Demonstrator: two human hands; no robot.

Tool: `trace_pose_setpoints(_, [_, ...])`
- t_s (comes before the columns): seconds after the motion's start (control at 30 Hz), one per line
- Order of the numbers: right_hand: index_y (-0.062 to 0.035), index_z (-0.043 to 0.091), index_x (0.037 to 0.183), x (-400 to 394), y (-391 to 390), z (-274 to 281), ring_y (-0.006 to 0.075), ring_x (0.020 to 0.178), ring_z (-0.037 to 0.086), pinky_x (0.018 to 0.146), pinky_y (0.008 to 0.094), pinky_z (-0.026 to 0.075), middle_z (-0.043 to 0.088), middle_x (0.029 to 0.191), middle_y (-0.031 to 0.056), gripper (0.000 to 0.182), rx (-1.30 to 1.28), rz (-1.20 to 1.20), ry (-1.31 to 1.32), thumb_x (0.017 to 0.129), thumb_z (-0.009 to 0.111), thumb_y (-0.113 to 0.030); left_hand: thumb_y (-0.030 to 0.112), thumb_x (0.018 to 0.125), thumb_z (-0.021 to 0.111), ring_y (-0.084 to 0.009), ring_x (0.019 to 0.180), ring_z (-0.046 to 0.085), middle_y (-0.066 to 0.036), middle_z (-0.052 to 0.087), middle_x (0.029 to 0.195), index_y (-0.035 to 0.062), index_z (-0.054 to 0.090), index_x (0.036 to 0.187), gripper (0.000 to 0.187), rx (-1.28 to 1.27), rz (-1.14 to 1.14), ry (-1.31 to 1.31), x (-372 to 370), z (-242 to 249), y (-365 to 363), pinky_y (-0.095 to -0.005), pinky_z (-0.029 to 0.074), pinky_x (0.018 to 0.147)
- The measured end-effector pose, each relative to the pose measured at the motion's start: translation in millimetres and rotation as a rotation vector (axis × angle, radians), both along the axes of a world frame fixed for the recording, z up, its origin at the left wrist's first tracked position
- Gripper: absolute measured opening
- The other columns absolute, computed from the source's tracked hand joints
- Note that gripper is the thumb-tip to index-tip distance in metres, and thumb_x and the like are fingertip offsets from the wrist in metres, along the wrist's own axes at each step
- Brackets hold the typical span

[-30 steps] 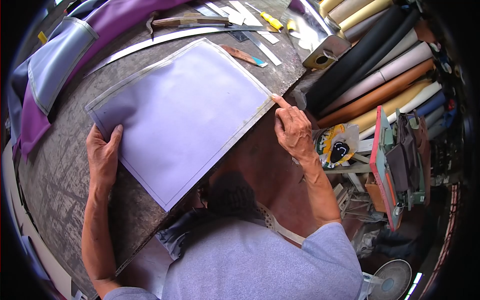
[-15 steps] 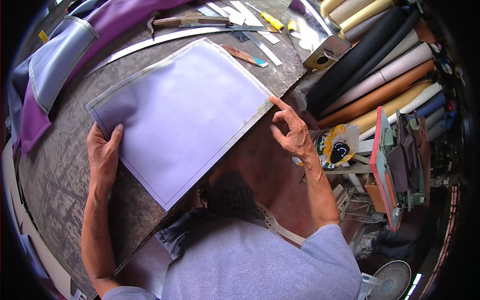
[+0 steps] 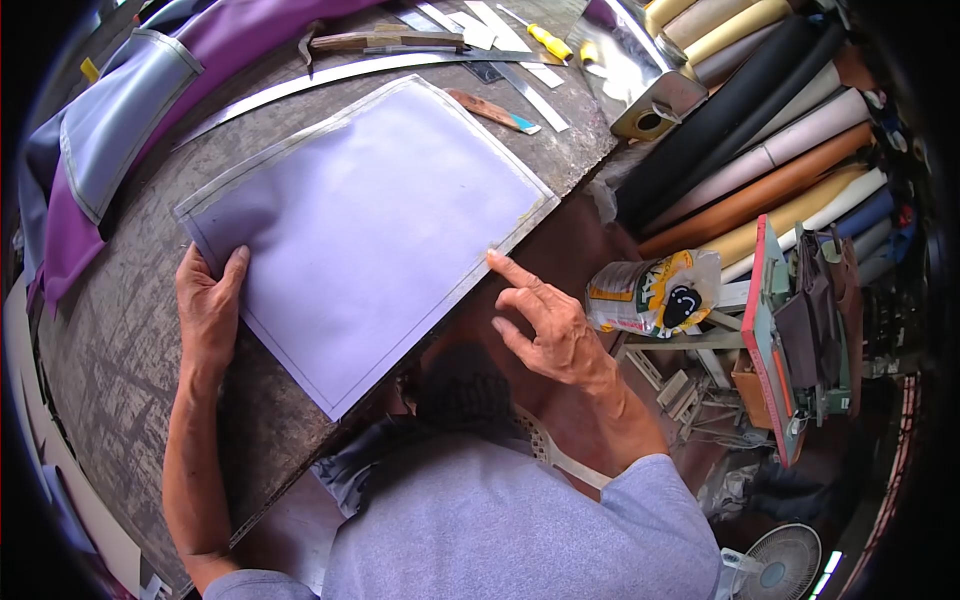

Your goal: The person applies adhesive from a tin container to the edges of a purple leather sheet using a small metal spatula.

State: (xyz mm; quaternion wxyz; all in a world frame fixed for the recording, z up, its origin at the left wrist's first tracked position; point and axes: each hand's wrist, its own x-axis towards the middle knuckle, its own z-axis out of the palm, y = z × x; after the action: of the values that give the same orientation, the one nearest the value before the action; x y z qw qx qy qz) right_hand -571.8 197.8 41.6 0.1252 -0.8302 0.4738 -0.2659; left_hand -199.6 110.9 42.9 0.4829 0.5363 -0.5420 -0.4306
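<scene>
A lavender sheet (image 3: 350,240), perhaps vinyl or leather, lies on the workbench with a pale, glue-like border along its top and right edges and a drawn line near its lower left edge. My left hand (image 3: 210,300) grips its left side, thumb on top and fingers mostly hidden underneath, lifting that corner a little. With index finger stretched out, my right hand (image 3: 548,325) touches the sheet's right border; the other fingers are loosely bent and hold nothing. Past the sheet's upper corner lies a wood-handled blade-like tool (image 3: 493,110).
On the worn workbench (image 3: 110,290) lie a long metal ruler (image 3: 330,82), a hammer (image 3: 385,42), a yellow-handled screwdriver (image 3: 548,42) and purple material (image 3: 225,50). A metal can (image 3: 660,105) stands at the far corner. Rolls of material (image 3: 750,160) and a printed plastic bag (image 3: 655,292) are right.
My right index finger has slid along the sheet's right border from the far right corner toward me. The left hand keeps its grip, and the sheet has hardly moved.
</scene>
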Motion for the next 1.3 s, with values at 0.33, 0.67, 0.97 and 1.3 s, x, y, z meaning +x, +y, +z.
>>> trace_pose_setpoints(0.33, [0.0001, 0.062, 0.107, -172.2, -88.6, 33.6, 0.0139, 0.078, 0.064, 0.076, 0.0278, 0.053, 0.057, 0.137, 0.0177, 0.027, -0.029, -0.668, -0.084, 0.085, 0.073, -0.011, 0.009, 0.098, 0.060, -0.0104, 0.085, 0.066, -0.006, 0.069, 0.103, -0.0019, 0.061, 0.119, 0.024, -0.009, 0.001, -0.017, -3.5, -0.8, -0.1, -0.0251, 0.055, 0.078])
trace_pose_setpoints(0.67, [0.0003, 0.064, 0.080, -223.3, -194.9, 60.3, 0.0317, 0.077, 0.065, 0.068, 0.0433, 0.049, 0.066, 0.084, 0.0191, 0.044, 0.436, -0.378, 0.623, 0.066, 0.086, -0.035, 0.008, 0.098, 0.060, -0.0124, 0.085, 0.068, -0.009, 0.071, 0.102, -0.0030, 0.060, 0.117, 0.022, 0.022, -0.010, -0.056, -6.7, 6.8, 2.1, -0.0273, 0.057, 0.078])
trace_pose_setpoints(0.97, [0.0000, 0.060, 0.074, -217.9, -175.1, 66.9, 0.0182, 0.066, 0.056, 0.063, 0.0353, 0.046, 0.058, 0.074, 0.0089, 0.034, 0.288, -0.418, 0.403, 0.070, 0.084, -0.024, 0.014, 0.098, 0.063, -0.0086, 0.081, 0.065, -0.005, 0.070, 0.098, -0.0007, 0.061, 0.115, 0.023, 0.047, 0.018, -0.038, -5.7, 7.0, -0.7, -0.0250, 0.055, 0.073])
trace_pose_setpoints(1.3, [-0.0014, 0.059, 0.100, -64.6, -28.2, 52.7, 0.0093, 0.074, 0.064, 0.063, 0.0204, 0.051, 0.062, 0.125, 0.0211, 0.012, 0.474, -0.058, -0.772, 0.093, 0.066, -0.008, 0.008, 0.092, 0.065, -0.0147, 0.089, 0.069, -0.010, 0.071, 0.103, -0.0017, 0.059, 0.121, 0.031, -0.097, 0.027, -0.179, -0.9, 1.7, -6.9, -0.0298, 0.057, 0.080])
